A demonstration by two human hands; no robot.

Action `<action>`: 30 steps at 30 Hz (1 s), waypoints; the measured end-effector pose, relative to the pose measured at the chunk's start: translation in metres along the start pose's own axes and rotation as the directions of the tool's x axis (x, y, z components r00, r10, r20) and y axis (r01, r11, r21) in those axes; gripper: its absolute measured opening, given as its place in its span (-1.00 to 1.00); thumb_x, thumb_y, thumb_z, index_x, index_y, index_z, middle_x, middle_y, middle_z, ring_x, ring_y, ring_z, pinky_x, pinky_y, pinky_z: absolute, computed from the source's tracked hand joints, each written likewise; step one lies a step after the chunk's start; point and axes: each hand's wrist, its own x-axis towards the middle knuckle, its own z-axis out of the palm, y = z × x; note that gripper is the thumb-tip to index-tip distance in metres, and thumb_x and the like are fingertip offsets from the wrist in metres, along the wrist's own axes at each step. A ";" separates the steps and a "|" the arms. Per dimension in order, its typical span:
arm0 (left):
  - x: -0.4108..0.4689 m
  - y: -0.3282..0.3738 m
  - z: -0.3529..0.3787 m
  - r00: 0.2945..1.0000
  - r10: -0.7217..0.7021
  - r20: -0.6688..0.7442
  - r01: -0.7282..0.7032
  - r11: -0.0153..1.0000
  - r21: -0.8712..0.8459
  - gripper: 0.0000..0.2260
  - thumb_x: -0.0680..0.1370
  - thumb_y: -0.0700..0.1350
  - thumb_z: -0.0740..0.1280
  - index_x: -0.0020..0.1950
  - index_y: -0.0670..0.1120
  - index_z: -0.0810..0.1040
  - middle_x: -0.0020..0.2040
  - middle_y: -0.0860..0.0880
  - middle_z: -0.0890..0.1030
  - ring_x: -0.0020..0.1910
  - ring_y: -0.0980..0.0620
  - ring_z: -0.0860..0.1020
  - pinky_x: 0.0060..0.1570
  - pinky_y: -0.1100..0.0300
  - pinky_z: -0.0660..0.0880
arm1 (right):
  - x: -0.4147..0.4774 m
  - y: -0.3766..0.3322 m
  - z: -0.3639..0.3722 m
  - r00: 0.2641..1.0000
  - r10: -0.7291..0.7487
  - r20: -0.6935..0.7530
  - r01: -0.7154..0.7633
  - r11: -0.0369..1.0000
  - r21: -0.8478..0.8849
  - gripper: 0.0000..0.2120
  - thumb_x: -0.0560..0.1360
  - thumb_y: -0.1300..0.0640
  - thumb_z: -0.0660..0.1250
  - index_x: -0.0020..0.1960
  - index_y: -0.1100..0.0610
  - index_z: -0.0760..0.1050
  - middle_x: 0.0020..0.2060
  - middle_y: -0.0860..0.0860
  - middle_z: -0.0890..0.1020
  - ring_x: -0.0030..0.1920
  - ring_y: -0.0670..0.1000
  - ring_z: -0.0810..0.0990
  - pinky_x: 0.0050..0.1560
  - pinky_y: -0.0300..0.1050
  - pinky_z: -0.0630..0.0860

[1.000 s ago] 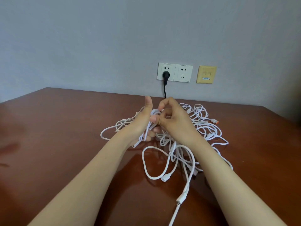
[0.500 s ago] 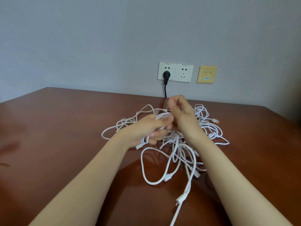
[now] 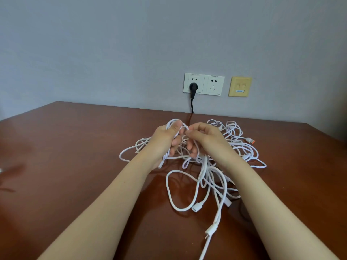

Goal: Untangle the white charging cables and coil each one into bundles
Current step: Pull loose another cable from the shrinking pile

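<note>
While curled, hands [image 3: 165,141] [image 3: 206,139] around cables [image 3: 205,167]

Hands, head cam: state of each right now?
Left hand: closed, gripping a loop of the white cables.
Right hand: closed, thumb and forefinger pinching a strand of the white cables.

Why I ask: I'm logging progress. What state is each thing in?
cables: tangled, none coiled
left hand: grips cable loops
right hand: pinches a cable
left socket: plug in
right socket: empty
</note>
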 end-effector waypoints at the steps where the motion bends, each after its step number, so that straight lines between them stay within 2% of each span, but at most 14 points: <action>1: 0.002 -0.002 -0.001 1.000 0.004 -0.021 -0.004 1.000 0.001 -0.65 0.65 -0.03 0.09 -0.31 -0.12 0.32 -0.66 0.09 0.26 -0.70 0.19 0.19 -0.66 0.36 0.17 | 0.001 0.001 0.001 1.000 -0.012 0.001 0.012 0.999 -0.043 -0.87 0.55 0.24 0.24 -0.17 0.15 0.47 -0.53 0.00 0.53 -0.55 -0.05 0.45 -0.45 -0.27 0.42; 6: 0.003 -0.001 -0.003 0.993 0.026 -0.111 -0.029 0.999 -0.022 -0.68 0.64 -0.02 0.11 -0.27 -0.11 0.38 -0.65 0.09 0.28 -0.69 0.13 0.21 -0.64 0.36 0.16 | 0.002 0.003 0.008 0.993 -0.100 -0.068 0.081 0.968 -0.238 -0.77 0.54 0.23 0.24 -0.27 0.07 0.50 -0.51 -0.03 0.55 -0.53 -0.15 0.45 -0.36 -0.28 0.39; 10: 0.005 -0.001 -0.003 0.984 0.121 -0.131 -0.092 0.974 0.207 -0.68 0.65 -0.03 0.11 -0.28 -0.08 0.40 -0.67 0.10 0.29 -0.69 0.18 0.25 -0.63 0.35 0.26 | 0.002 0.006 0.010 0.977 -0.183 -0.109 0.140 0.938 -0.317 -0.75 0.55 0.22 0.24 -0.29 0.06 0.51 -0.56 -0.06 0.51 -0.54 -0.17 0.43 -0.35 -0.29 0.36; 12: 0.003 -0.003 -0.002 0.982 0.150 -0.115 -0.115 0.957 0.267 -0.69 0.64 -0.03 0.11 -0.27 -0.05 0.41 -0.66 0.11 0.30 -0.69 0.18 0.27 -0.61 0.37 0.30 | 0.002 0.007 0.009 0.975 -0.184 -0.126 0.134 0.933 -0.333 -0.75 0.55 0.22 0.24 -0.29 0.07 0.52 -0.58 -0.07 0.51 -0.54 -0.17 0.44 -0.33 -0.26 0.36; 16: 0.001 -0.004 0.003 0.975 0.177 -0.134 -0.136 0.953 0.270 -0.76 0.61 -0.06 0.21 -0.25 -0.06 0.46 -0.48 0.02 0.37 -0.69 0.18 0.31 -0.61 0.37 0.31 | 0.000 0.006 0.009 0.980 -0.172 -0.103 0.118 0.909 -0.399 -0.71 0.56 0.22 0.22 -0.31 0.04 0.53 -0.55 -0.07 0.51 -0.52 -0.16 0.43 -0.28 -0.21 0.40; 19: -0.001 -0.002 0.006 0.976 0.171 -0.136 -0.133 0.958 0.253 -0.81 0.60 -0.08 0.23 -0.18 -0.10 0.51 -0.42 -0.03 0.41 -0.69 0.19 0.32 -0.64 0.37 0.30 | 0.000 0.007 0.008 0.982 -0.162 -0.097 0.103 0.889 -0.446 -0.74 0.56 0.22 0.21 -0.24 0.19 0.58 -0.50 -0.04 0.52 -0.47 -0.11 0.44 -0.25 -0.18 0.41; 22: -0.004 -0.001 0.009 0.969 0.217 -0.116 -0.179 0.945 0.275 -0.75 0.61 -0.10 0.21 -0.28 -0.03 0.48 -0.45 -0.01 0.39 -0.67 0.20 0.33 -0.63 0.37 0.30 | 0.001 0.009 0.008 0.983 -0.150 -0.102 0.086 0.880 -0.467 -0.74 0.55 0.24 0.21 -0.28 0.19 0.55 -0.48 -0.01 0.54 -0.45 -0.05 0.45 -0.23 -0.14 0.44; 24: -0.005 0.000 0.012 0.958 0.264 -0.111 -0.210 0.913 0.351 -0.72 0.62 -0.10 0.18 -0.30 0.00 0.44 -0.44 0.02 0.41 -0.61 0.20 0.37 -0.52 0.30 0.38 | 0.002 0.009 0.008 0.983 -0.149 -0.110 0.079 0.874 -0.480 -0.73 0.54 0.24 0.21 -0.31 0.15 0.51 -0.48 -0.01 0.54 -0.44 -0.03 0.47 -0.21 -0.11 0.45; 26: -0.004 -0.001 0.011 0.948 0.298 -0.112 -0.224 0.875 0.429 -0.71 0.62 -0.08 0.16 -0.30 0.04 0.43 -0.40 0.04 0.43 -0.46 0.15 0.41 -0.30 0.09 0.45 | 0.002 0.009 0.009 0.983 -0.153 -0.105 0.080 0.859 -0.505 -0.77 0.54 0.22 0.21 -0.27 0.07 0.49 -0.49 -0.04 0.54 -0.42 -0.02 0.48 -0.20 -0.10 0.46; 29: -0.002 -0.003 0.008 0.944 0.295 -0.150 -0.192 0.857 0.479 -0.71 0.62 -0.05 0.14 -0.30 0.08 0.41 -0.36 0.06 0.46 -0.30 0.00 0.46 -0.13 -0.04 0.50 | 0.001 0.008 0.012 0.991 -0.128 -0.041 0.084 0.824 -0.560 -0.93 0.52 0.14 0.25 -0.04 0.00 0.47 -0.45 -0.08 0.54 -0.35 -0.05 0.50 -0.19 -0.10 0.44; 30: -0.001 -0.003 0.007 0.941 0.293 -0.168 -0.182 0.859 0.478 -0.71 0.62 -0.05 0.14 -0.30 0.08 0.41 -0.36 0.05 0.47 -0.29 -0.01 0.46 -0.13 -0.03 0.49 | 0.000 0.006 0.013 0.994 -0.112 -0.017 0.082 0.813 -0.577 -0.86 0.49 0.13 0.29 0.03 -0.02 0.45 -0.42 -0.08 0.55 -0.33 -0.06 0.51 -0.19 -0.10 0.43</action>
